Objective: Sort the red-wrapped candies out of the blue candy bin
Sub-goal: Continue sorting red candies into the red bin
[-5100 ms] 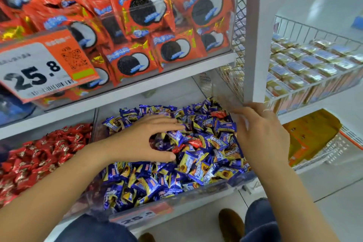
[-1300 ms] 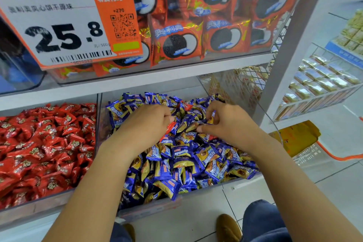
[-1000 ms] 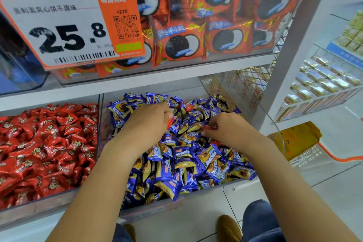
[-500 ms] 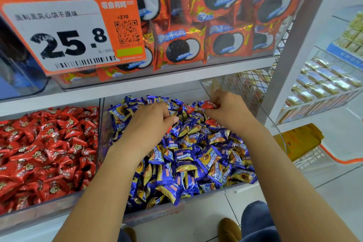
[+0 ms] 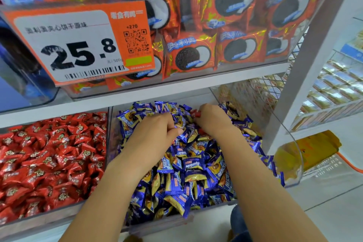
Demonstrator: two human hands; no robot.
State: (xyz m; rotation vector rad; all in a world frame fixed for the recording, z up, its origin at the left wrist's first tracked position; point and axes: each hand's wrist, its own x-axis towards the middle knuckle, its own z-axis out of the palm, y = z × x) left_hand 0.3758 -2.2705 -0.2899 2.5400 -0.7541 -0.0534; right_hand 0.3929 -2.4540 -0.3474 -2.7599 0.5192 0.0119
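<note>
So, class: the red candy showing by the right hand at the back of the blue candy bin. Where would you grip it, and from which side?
Grip the red candy by its exposed end, pinching the wrapper from above and the front. Only that end shows beside the right hand; blue candies bury the rest, and the shelf overhangs the back.

**Hands shift toward back of blue bin**

Right hand [image 5: 213, 122] moved from bin centre to upper middle of frame, now pinching a red-wrapped candy [image 5: 196, 113] at the back of the blue candy bin [image 5: 290, 143]. Left hand [image 5: 157, 133], flat earlier, now curled, red showing under fingers.
</note>
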